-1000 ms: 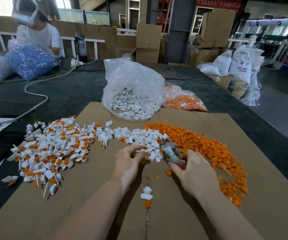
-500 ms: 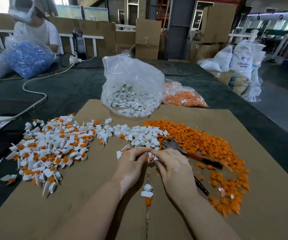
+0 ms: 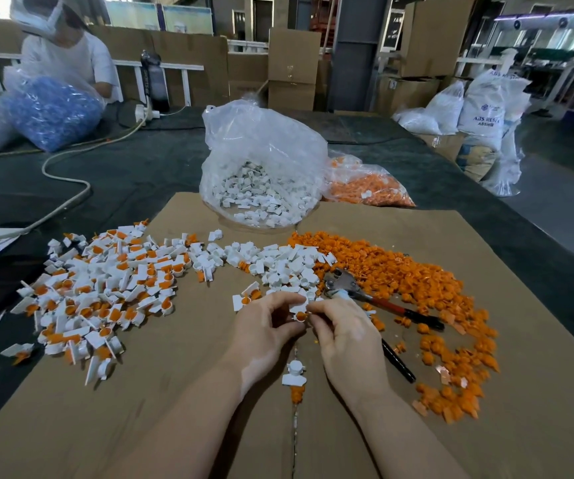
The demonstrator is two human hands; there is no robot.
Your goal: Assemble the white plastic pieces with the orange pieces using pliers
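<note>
My left hand [image 3: 265, 330] and my right hand [image 3: 344, 337] meet over the cardboard sheet [image 3: 520, 426], both pinching one white piece with an orange piece in its cup [image 3: 300, 314]. The pliers [image 3: 375, 300], with red-black handles, lie open on the cardboard just right of my right hand, jaws toward the loose white pieces [image 3: 278, 264]. Loose orange pieces [image 3: 417, 274] spread to the right. A heap of joined white-and-orange pieces [image 3: 106, 288] lies at the left. One white piece on an orange stem [image 3: 294, 376] stands between my wrists.
A clear bag of white pieces [image 3: 261, 167] and a bag of orange pieces [image 3: 368, 186] stand at the cardboard's far edge. A person in white sits at the far left behind a bag of blue parts [image 3: 50, 112]. A white cable [image 3: 68, 188] crosses the dark table.
My right hand let the pliers down onto the cardboard and came left to join my left hand on a white piece. An orange piece now sits in that white piece.
</note>
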